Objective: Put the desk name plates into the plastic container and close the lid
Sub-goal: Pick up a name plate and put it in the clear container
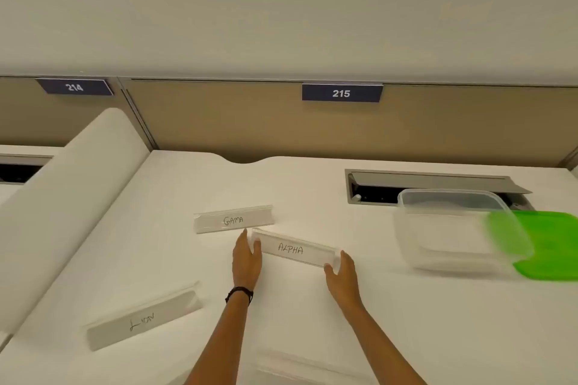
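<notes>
A clear name plate marked ALPHA point(292, 248) is held by its two ends in the middle of the white desk point(312, 316): my left hand point(246, 259) grips its left end, my right hand point(342, 272) its right end. Just behind it stands the GAMA plate point(234, 220). The LION plate point(142, 320) lies at the near left. Another clear plate point(297, 367), blurred, lies at the near edge between my arms. The clear plastic container point(459, 231) sits open at the right, with its green lid point(550, 244) lying beside and partly behind it.
An open cable hatch point(431, 186) is set in the desk behind the container. A white padded divider point(72, 194) rises along the left side. A tan partition at the back carries number signs 214 point(74, 87) and 215 point(341, 93).
</notes>
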`<action>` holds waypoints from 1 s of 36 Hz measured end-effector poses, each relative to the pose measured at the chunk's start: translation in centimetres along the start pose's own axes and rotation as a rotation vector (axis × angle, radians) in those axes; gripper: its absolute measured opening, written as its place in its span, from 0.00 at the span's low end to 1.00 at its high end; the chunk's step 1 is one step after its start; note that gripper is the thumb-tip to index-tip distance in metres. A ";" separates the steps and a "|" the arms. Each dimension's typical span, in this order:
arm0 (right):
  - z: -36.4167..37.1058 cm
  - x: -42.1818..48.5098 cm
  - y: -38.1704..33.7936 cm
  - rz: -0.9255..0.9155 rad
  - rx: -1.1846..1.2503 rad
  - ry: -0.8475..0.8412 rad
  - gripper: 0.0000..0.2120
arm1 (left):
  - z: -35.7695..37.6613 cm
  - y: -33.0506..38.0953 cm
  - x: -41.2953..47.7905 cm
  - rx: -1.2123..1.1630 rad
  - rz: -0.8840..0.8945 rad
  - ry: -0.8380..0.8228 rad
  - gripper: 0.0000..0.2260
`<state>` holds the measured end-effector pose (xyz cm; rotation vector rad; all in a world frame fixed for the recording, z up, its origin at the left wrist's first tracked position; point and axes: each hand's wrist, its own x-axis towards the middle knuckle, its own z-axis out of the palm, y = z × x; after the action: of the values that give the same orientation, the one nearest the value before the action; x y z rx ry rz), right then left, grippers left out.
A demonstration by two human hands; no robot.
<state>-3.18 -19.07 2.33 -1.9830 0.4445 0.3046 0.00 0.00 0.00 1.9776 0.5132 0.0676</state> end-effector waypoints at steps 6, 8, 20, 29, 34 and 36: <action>0.1 -0.2 -0.9 0.056 0.068 -0.020 0.27 | 0.1 0.1 -0.1 0.013 0.018 -0.052 0.21; 0.1 -0.2 -1.2 0.067 0.083 -0.030 0.27 | 0.2 0.2 -0.1 0.008 0.045 -0.053 0.20; -0.9 -0.4 -1.8 0.121 0.134 -0.005 0.23 | 0.8 0.9 -1.1 -0.088 -0.001 -0.075 0.22; -3.0 -1.1 -2.2 0.055 0.094 0.007 0.21 | 2.1 2.1 -3.0 -0.162 -0.017 -0.029 0.19; -4.2 -1.6 -2.6 0.003 0.044 0.010 0.23 | 3.0 3.1 -4.3 -0.182 -0.022 0.024 0.18; -4.8 -1.7 -2.7 -0.016 0.035 0.010 0.24 | 3.3 3.6 -4.8 -0.191 -0.015 0.036 0.18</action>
<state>-3.49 -22.03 7.27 -1.9537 0.4370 0.2756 -2.32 -5.99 2.54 1.7884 0.5252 0.1388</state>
